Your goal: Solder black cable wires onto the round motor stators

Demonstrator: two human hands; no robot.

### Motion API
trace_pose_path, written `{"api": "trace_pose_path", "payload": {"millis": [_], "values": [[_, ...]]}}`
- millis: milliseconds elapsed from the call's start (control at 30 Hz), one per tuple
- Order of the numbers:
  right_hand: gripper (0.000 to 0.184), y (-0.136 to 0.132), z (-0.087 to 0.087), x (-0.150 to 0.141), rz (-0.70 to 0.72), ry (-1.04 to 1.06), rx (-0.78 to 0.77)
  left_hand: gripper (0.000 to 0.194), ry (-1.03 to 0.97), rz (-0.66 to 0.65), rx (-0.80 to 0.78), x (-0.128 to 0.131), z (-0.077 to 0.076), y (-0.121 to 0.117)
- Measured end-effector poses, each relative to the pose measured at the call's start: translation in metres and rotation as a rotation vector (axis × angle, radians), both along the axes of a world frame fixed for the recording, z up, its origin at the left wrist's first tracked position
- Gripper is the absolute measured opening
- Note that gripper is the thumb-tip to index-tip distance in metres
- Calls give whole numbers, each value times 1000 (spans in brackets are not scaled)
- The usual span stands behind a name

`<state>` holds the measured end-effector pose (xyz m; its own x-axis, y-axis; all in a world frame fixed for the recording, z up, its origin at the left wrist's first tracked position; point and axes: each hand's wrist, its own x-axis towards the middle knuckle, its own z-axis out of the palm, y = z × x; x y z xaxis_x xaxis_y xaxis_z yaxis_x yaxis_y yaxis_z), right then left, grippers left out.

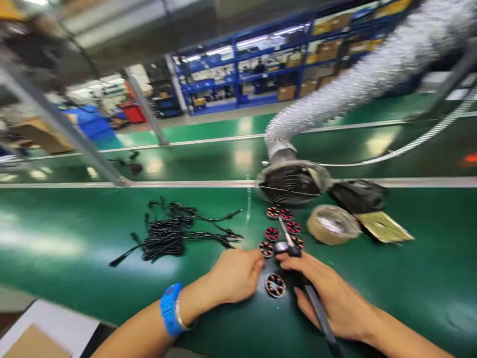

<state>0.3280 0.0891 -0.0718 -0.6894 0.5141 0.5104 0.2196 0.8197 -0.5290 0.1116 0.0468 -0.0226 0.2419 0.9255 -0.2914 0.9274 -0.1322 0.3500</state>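
My right hand (328, 293) grips a soldering iron (288, 238), its metal tip pointing away from me over a cluster of small round parts. My left hand (238, 273), with a blue band at the wrist, is closed, its fingertips at the edge of a small round part (266, 248) with copper-coloured segments. One more round part (275, 285) lies nearer to me, between the hands. Farther off are several others, among them a red-and-black one (272, 233). A small silvery object (280, 247) sits beside the iron; its kind is unclear.
Black cables (164, 238) lie bundled on the green table (93, 214) at left. Behind the round parts stands a fume extractor hood (292, 183) with a silver duct (335, 89). A tape roll (333, 224), a yellowish square packet (385, 227) and a black object (359, 195) lie at right.
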Motion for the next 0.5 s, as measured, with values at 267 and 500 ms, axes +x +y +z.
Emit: {"api": "trace_pose_path", "payload": {"millis": [267,500], "values": [[32,-14,0,-9,-106,-55,-8,31,-35,-65,-51,-2,0,-3],[41,-6,1,-17,15,23,-50,29,-93,-43,-72,0,2,0]]}}
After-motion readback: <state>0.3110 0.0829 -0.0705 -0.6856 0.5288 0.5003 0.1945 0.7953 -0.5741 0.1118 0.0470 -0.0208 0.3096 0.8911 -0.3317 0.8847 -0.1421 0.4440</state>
